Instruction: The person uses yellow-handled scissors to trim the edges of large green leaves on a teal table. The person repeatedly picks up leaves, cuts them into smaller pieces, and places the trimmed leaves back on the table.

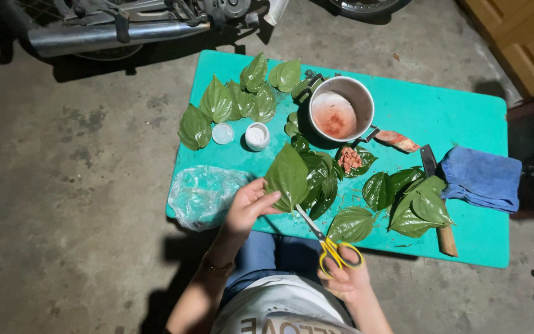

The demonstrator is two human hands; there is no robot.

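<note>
My left hand (247, 206) holds a large green leaf (287, 177) by its edge, above the near side of a turquoise table (452, 111). My right hand (345, 276) grips yellow-handled scissors (324, 238), their blades pointing up at the base of that leaf. Under the held leaf lies a stack of dark green leaves (319, 182). More leaves lie at the far left (230, 102) and at the right (415, 207).
A metal pot (341, 111) with reddish paste stands mid-table. Nearby are a small white jar (257, 136) and its lid (222, 133), chopped reddish pieces on a leaf (350, 159), a knife (435, 204), a blue cloth (481, 178) and a plastic bag (202, 195). A motorcycle (131, 25) stands behind.
</note>
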